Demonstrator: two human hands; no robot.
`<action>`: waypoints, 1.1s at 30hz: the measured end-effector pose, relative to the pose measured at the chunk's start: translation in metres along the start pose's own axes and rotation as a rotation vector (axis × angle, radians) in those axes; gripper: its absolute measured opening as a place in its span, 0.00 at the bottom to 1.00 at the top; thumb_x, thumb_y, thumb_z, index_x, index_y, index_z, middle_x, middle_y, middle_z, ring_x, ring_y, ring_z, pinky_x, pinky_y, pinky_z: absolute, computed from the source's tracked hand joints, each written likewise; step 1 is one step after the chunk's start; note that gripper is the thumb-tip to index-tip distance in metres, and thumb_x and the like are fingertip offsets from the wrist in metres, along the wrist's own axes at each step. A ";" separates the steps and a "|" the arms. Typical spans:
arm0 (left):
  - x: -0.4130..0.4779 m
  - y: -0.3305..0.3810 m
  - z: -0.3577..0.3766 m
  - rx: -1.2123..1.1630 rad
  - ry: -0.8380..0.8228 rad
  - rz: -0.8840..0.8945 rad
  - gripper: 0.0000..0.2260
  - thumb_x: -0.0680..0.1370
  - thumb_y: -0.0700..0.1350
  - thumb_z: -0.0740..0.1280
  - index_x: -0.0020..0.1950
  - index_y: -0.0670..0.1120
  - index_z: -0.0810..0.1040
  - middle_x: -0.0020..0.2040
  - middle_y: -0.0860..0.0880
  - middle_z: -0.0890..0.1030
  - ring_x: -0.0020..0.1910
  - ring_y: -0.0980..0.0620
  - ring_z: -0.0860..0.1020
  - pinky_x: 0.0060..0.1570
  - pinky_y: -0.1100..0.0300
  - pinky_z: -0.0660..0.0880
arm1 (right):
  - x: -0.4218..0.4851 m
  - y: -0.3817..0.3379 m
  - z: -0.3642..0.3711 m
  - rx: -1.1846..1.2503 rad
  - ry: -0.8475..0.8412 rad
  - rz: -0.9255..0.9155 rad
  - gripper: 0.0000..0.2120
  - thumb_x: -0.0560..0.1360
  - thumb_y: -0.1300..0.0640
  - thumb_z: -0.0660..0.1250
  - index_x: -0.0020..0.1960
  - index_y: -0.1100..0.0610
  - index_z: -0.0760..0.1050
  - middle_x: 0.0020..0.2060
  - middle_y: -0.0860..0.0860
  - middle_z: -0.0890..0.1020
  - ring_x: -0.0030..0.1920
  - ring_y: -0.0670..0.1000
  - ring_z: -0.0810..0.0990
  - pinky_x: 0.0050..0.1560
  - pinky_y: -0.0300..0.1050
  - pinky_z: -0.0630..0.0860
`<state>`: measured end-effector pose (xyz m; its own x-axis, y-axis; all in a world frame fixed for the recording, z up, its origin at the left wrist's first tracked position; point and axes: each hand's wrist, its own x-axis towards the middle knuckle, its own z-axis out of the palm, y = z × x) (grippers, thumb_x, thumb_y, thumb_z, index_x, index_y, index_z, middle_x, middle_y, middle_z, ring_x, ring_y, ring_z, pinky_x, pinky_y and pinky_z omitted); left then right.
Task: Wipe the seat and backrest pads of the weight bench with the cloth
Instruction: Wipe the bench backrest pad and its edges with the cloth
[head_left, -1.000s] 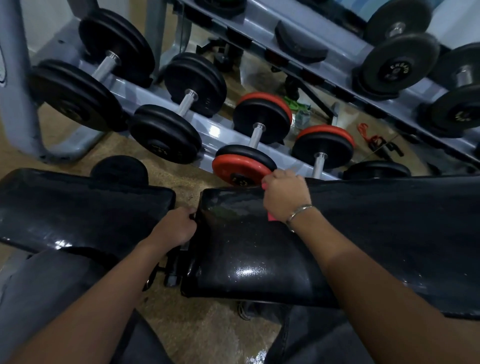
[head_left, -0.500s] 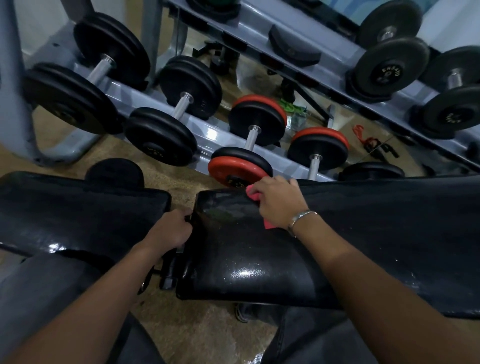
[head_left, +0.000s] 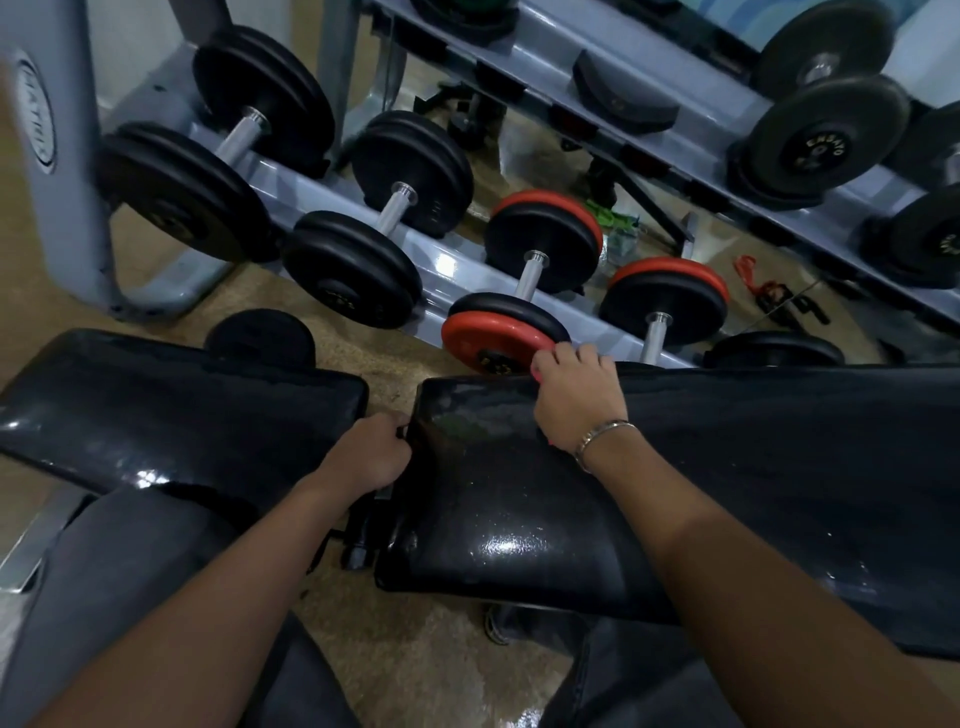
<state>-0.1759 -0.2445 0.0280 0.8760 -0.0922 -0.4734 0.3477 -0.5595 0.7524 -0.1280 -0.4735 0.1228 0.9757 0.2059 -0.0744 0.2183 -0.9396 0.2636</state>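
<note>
- Head view: we look down on the two glossy black pads of the bench, a shorter pad (head_left: 171, 415) on the left and a longer pad (head_left: 779, 467) running off to the right, with a narrow gap between them.
- Our right hand (head_left: 576, 400) lies on the far edge of the longer pad, close to its left end. Its fingers are curled over a red cloth (head_left: 536, 372).
- We see only two slivers of the cloth, one at the fingertips and one under the heel of the hand. It is pressed against the pad.
- A metal bracelet (head_left: 602, 439) sits on the right wrist.
- Our left hand (head_left: 363, 457) is in the gap, with its fingers hooked round the left end of the longer pad, gripping it.
- Wet-looking highlights shine on both pads.
- Just beyond the bench stands a grey rack (head_left: 441, 260) of dumbbells. A red-and-black dumbbell (head_left: 519, 306) is just behind our right hand.
- A black round piece (head_left: 260, 338) shows behind the shorter pad, over the brown floor (head_left: 415, 649).
</note>
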 end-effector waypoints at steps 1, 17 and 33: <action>0.001 0.000 0.000 0.002 0.002 -0.005 0.25 0.78 0.37 0.57 0.75 0.45 0.72 0.56 0.40 0.83 0.53 0.40 0.82 0.58 0.47 0.80 | -0.001 -0.004 0.000 0.009 -0.017 -0.030 0.18 0.77 0.57 0.59 0.66 0.52 0.72 0.61 0.53 0.77 0.60 0.59 0.72 0.62 0.56 0.68; 0.001 -0.001 0.000 0.042 -0.001 -0.008 0.26 0.77 0.36 0.57 0.76 0.48 0.71 0.60 0.41 0.82 0.52 0.41 0.83 0.58 0.46 0.81 | -0.043 -0.006 0.008 -0.003 0.108 -0.264 0.18 0.73 0.55 0.56 0.60 0.50 0.76 0.53 0.50 0.80 0.49 0.57 0.75 0.48 0.53 0.70; 0.002 -0.004 0.003 -0.019 0.029 0.027 0.16 0.80 0.40 0.61 0.67 0.46 0.77 0.47 0.45 0.82 0.43 0.44 0.83 0.51 0.44 0.83 | -0.067 -0.023 0.006 -0.044 0.099 -0.088 0.19 0.70 0.57 0.60 0.59 0.52 0.77 0.52 0.53 0.79 0.49 0.58 0.73 0.48 0.55 0.71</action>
<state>-0.1762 -0.2449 0.0225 0.8946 -0.0829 -0.4391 0.3295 -0.5415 0.7734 -0.1981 -0.4671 0.1157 0.9490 0.3151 -0.0045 0.3017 -0.9043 0.3019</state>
